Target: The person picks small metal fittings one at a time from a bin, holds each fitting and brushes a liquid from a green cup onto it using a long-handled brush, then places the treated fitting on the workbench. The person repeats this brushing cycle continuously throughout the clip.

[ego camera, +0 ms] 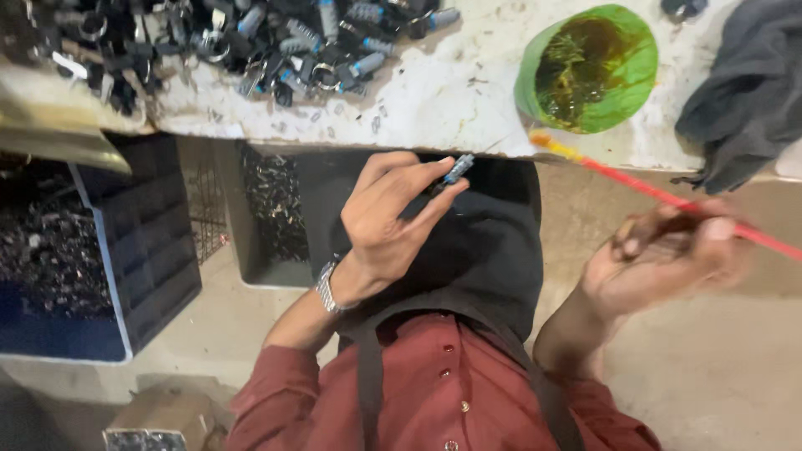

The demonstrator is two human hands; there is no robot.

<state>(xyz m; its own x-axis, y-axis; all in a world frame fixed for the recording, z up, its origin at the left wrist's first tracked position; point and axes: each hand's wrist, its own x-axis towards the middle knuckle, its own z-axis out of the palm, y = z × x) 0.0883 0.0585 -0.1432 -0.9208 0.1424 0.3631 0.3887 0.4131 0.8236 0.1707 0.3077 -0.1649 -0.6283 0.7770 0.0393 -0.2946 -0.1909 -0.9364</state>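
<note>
Part (pixel 458 169): small dark metal bit w/ a blue-grey end, pinched at the fingertips of the left hand, held up just below the bench edge, over the dark lap
Left hand (pixel 386 219): palm facing the cam, thumb + fingers closed round the part, blue tip pokes out past them; metal watch (pixel 327 288) on the wrist
Right hand (pixel 668 255): blurry, fingers curled round a thin red stick, def gripping it, can't tell more than that
Stick (pixel 668 199): red w/ a yellowish tip, runs diagonally from near the tub's base, through the right hand, off toward the right edge; tip sits right at the bench edge
Tub (pixel 589 68): green, open top, dark yellow-brown liquid inside, stands on the bench just above the stick's tip
Bench (pixel 451 100): white, scuffed, paint chipped along the front
Pile (pixel 251 42): loads of similar dark parts w/ blue-grey ends + some shiny rings, top left of the bench, well apart from the tub
Cloth (pixel 748 92): dark grey, bunched at the bench's right end, hangs over the edge
Crates (pixel 142 242): dark blue one on the floor at left, full of small dark bits; another bin beside it under the bench, also w/ dark bits
Shirt (pixel 434 392): dark red, buttoned, dark straps over it
</note>
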